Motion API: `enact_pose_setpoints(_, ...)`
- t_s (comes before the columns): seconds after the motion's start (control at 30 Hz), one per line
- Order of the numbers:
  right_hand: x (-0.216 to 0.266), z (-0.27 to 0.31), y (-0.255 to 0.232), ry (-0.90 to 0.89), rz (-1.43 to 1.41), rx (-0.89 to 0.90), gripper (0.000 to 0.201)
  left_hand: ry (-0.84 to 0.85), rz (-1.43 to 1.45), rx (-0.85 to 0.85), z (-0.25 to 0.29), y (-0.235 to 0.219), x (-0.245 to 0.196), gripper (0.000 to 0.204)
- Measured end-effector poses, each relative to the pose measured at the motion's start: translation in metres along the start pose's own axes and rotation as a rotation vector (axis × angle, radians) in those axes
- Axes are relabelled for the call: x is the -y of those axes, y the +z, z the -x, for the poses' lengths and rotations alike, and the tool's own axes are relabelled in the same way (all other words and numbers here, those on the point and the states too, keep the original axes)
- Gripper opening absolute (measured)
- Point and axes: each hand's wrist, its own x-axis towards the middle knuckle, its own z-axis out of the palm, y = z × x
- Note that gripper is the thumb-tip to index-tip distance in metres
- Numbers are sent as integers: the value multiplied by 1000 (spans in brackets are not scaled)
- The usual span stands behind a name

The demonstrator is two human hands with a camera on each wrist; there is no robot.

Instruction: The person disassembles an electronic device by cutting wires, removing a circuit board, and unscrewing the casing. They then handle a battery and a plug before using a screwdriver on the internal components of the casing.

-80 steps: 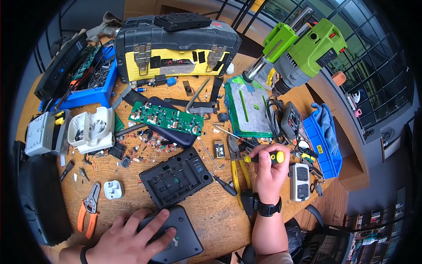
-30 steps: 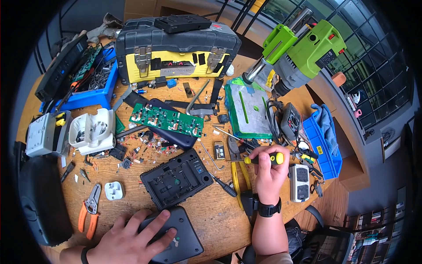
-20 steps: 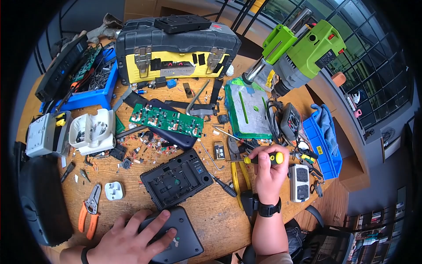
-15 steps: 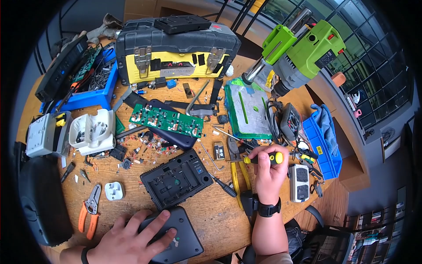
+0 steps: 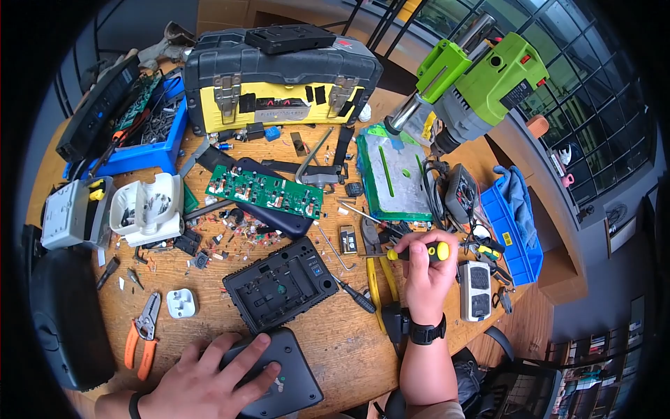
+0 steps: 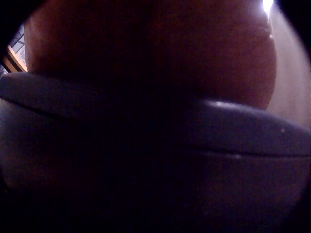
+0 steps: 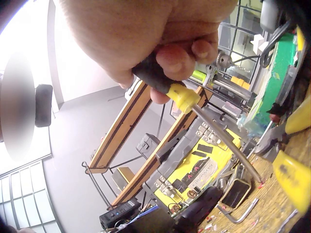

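My left hand (image 5: pixel 202 377) lies with spread fingers on a flat black plastic casing (image 5: pixel 300 370) at the table's front edge. The left wrist view is dark, showing skin close above a smooth dark edge. My right hand (image 5: pixel 427 276) holds a screwdriver (image 5: pixel 440 251) by its black and yellow handle, its shaft pointing left in the head view. In the right wrist view the metal shaft (image 7: pixel 228 141) slants down, its tip over the wooden tabletop. Just beyond the casing sits an open black housing (image 5: pixel 279 283) with moulded slots.
Yellow-handled pliers (image 5: pixel 377 286) and a second screwdriver (image 5: pixel 359 297) lie between the hands. Orange wire strippers (image 5: pixel 143 335) and a white plug adapter (image 5: pixel 181 302) are at left. Farther back are a green circuit board (image 5: pixel 265 190), a toolbox (image 5: pixel 279 77) and a green drill press (image 5: pixel 495 77).
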Motion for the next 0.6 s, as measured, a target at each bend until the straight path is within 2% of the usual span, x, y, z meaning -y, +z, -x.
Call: enact_pose_setpoints(0.6,-2,0,-1,-29,-8,2,16,2,-8,-1,0,0,0,95)
